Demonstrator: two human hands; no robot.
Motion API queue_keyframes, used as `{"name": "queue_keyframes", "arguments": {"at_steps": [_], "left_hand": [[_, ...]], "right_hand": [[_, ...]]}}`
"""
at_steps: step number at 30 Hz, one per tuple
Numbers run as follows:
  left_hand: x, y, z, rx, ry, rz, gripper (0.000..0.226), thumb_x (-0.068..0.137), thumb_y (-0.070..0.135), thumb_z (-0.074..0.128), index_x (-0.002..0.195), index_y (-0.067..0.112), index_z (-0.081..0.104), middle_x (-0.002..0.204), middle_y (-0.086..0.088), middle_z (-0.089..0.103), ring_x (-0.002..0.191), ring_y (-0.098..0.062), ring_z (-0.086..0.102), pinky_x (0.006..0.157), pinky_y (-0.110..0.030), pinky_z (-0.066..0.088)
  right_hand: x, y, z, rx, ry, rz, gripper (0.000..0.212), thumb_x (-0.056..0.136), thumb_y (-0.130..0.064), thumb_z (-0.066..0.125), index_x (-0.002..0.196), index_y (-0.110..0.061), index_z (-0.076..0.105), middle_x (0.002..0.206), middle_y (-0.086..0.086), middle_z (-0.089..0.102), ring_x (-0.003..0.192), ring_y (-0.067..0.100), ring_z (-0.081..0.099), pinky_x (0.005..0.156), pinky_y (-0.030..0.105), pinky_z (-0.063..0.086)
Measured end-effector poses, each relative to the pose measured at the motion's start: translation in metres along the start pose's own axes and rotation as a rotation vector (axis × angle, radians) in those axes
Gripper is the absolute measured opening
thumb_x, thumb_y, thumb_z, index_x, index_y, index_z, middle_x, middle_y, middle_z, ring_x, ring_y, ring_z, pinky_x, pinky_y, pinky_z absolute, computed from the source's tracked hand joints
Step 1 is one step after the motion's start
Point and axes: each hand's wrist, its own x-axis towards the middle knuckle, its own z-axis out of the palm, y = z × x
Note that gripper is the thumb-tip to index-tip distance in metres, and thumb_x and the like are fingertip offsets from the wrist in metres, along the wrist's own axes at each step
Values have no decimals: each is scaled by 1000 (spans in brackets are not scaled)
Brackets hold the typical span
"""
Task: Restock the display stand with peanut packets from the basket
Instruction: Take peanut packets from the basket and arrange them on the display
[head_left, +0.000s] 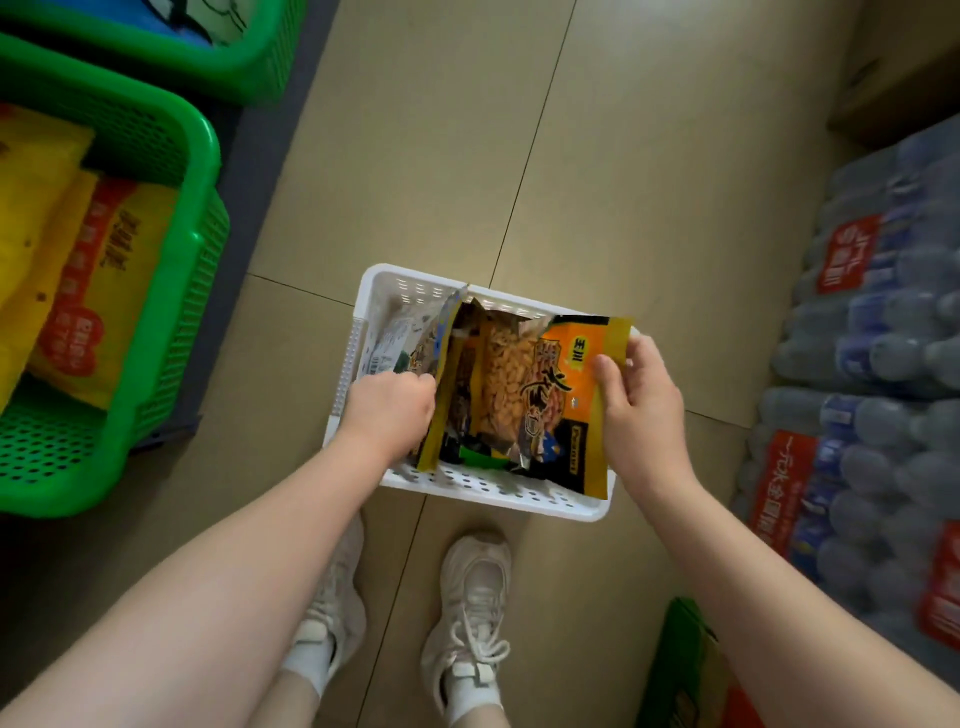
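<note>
A white perforated basket (493, 491) sits on the tiled floor in front of my feet. It holds several yellow-and-orange peanut packets. My right hand (641, 410) pinches the top right edge of one flat peanut packet (566, 395) with a clear window, lying over the basket's right side. My left hand (389, 410) reaches into the basket's left part, fingers closed around an upright packet (441, 384) that stands on edge. More packets lie under these two, mostly hidden.
Green plastic crates (171, 291) on the display stand at left hold yellow and red snack bags (78, 291). Shrink-wrapped packs of water bottles (872, 364) are stacked at right. A green carton (685, 670) stands near my right foot. My shoes (472, 613) are just behind the basket.
</note>
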Motion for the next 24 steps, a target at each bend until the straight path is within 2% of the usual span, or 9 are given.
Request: {"name": "queue_keyframes", "arguments": {"at_steps": [2,4,6,9,12,14,17,20,24], "left_hand": [[-21,-11,-25,-94,135,57,24,87,16,50,65,10,60,58,-5,64,51,-27,62,42,-26,42],[-50,-20,-60,-105,252,109,31,78,22,46,48,15,55,41,-1,55,34,-22,54,32,-21,36],[-83,-25,-103,-72,304,171,33,75,27,41,46,16,52,39,0,53,34,-20,53,33,-18,33],[-139,-25,-179,-50,353,248,29,76,27,46,50,19,53,44,0,54,40,-21,55,37,-21,39],[-200,-25,-256,-67,423,241,29,75,30,47,50,18,55,46,0,54,42,-20,56,37,-20,37],[-241,-24,-308,-67,479,232,31,76,32,48,49,17,53,46,1,51,43,-18,55,36,-21,36],[-306,-19,-376,-60,591,132,34,76,33,49,48,14,48,48,-1,47,45,-20,55,35,-24,36],[-373,-8,-424,13,667,-7,33,75,32,47,48,13,48,48,-1,48,44,-21,57,33,-25,35],[-459,4,-469,119,736,-293,31,73,31,44,47,14,49,46,-2,49,40,-23,56,29,-23,33]], "right_hand": [[-12,-17,-9,-34,-37,-40,9,96,-22,46,96,-18,54,88,13,68,81,36,62,76,52,53],[-25,-44,-24,-145,-89,-101,12,96,-26,45,101,-21,55,85,5,68,78,31,62,70,41,52],[-39,-79,-47,-380,-155,-247,13,96,-25,44,99,-17,54,79,5,64,73,31,59,59,34,41],[-61,-139,-90,-632,-218,-417,18,96,-21,44,104,-12,57,92,8,69,82,33,61,59,34,37],[-89,-199,-139,-591,-203,-442,20,94,-18,48,111,-13,59,102,11,70,90,32,63,62,29,35],[-110,-244,-170,-515,-182,-459,23,94,-16,48,114,-15,58,103,13,69,87,30,61,65,27,35],[-146,-315,-207,-512,-154,-621,24,95,-19,45,116,-16,57,103,12,68,87,31,59,69,33,43],[-186,-378,-233,-499,-169,-837,22,96,-22,45,113,-15,57,101,10,68,91,34,61,68,33,43],[-246,-455,-248,-411,-155,-1202,25,88,-28,43,86,-8,56,76,15,66,75,39,60,58,35,41]]}}
